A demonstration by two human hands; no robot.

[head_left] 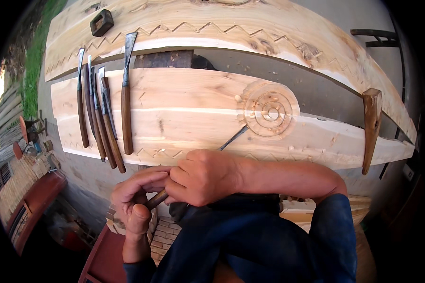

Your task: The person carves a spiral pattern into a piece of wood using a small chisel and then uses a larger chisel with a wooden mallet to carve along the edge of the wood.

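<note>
My right hand point(200, 177) is closed round a carving chisel point(233, 138). The chisel slants up and to the right; its dark blade tip meets the lower left rim of a round carved rosette point(272, 112) on a pale plank point(184, 96). Behind that fist, my left hand point(136, 200) curls about the butt of the wooden handle, thumb below and fingers above. Concentric rings and small notches mark the rosette, with chips lying on it. Zigzag lines run along the plank's near edge, partly covered by my right hand and forearm.
Several chisels point(99, 113) lie side by side across the plank's left part. A second zigzag-carved plank point(198, 28) lies beyond, bearing a small dark block with a hollow point(101, 23). At the right, a tapered wooden mallet point(371, 127) rests across the narrow end. A red frame point(104, 254) stands lower left.
</note>
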